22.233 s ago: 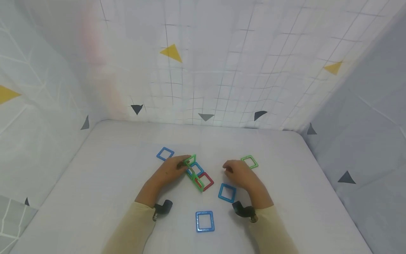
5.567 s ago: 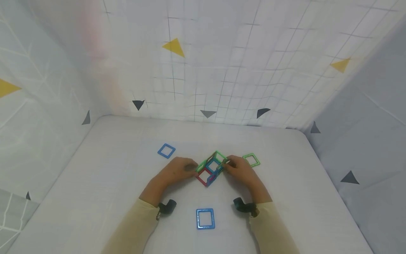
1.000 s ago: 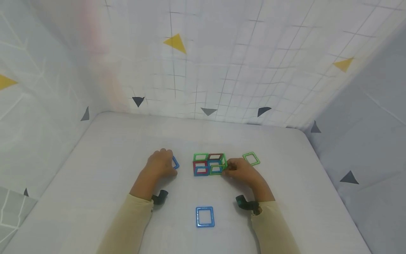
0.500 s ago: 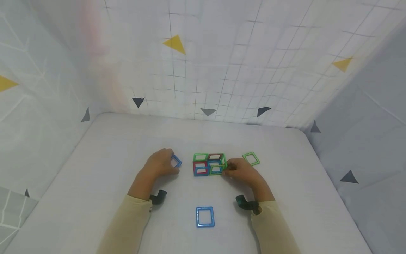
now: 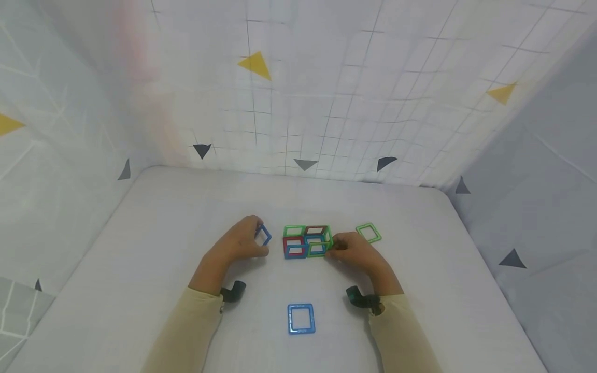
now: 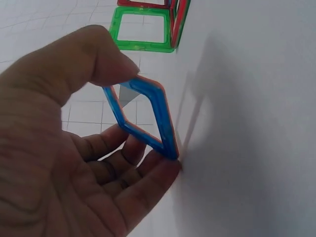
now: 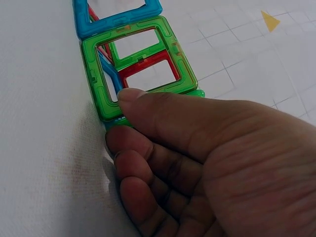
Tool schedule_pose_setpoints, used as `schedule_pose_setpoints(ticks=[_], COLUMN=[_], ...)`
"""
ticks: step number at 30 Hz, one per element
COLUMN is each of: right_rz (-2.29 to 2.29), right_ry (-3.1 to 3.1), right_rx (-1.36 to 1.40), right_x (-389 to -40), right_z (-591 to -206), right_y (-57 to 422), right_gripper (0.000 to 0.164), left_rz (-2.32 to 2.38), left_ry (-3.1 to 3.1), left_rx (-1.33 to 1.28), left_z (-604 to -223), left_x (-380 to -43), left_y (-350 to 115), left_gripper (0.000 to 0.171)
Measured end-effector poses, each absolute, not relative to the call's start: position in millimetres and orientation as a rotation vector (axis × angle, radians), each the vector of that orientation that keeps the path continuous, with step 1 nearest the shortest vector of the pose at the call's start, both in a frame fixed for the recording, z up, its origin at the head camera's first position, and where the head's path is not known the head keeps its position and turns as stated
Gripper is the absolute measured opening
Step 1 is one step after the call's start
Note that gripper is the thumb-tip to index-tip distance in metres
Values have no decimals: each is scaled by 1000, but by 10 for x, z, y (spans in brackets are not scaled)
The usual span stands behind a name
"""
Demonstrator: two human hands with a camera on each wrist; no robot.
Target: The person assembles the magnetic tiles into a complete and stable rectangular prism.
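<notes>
My left hand [image 5: 238, 242] holds a blue square magnetic tile [image 6: 165, 118] by its edges between thumb and fingers. The tile stands tilted over the table, left of an open-topped box of magnetic tiles [image 5: 296, 256]. That box has a red and a blue tile as floor, with green, dark red and blue tiles upright around them; its left end has no wall. At the opposite end, my right hand [image 5: 356, 252] pinches the box's corner, thumb on a green wall tile [image 7: 180, 49] and the other fingers curled below it.
A loose green tile [image 5: 376, 231] lies flat just behind the right hand. Nearer the body, another blue tile [image 5: 301, 331] lies flat on the white table [image 5: 186, 207]. A white patterned sheet [image 5: 317, 93] rises behind the table's far edge.
Over the last second my left hand has tilted the blue tile up and moved it slightly right towards the box. Earlier, the box was turned and gained walls. The right hand lately keeps its place.
</notes>
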State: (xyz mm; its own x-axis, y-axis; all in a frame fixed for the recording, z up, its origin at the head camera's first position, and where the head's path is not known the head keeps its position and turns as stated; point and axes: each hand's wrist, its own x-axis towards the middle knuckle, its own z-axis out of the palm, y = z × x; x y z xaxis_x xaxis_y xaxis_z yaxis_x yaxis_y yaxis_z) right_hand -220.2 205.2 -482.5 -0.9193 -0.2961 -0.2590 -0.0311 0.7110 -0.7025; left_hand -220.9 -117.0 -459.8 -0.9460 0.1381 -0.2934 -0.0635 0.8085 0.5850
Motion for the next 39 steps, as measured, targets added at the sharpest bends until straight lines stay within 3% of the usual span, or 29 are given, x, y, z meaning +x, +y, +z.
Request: schedule_pose_setpoints(ticks=[39], right_rz=[-1052], right_ry=[2580], right_rx=[-300], right_x=[-2199], right_z=[-4841], right_y=[2058], right_gripper=[12], left_rz=[1030], left_ry=[2688], left_rx=[337], left_z=[-4698], left_x=[-2132], left_y=[-912], left_gripper=[67])
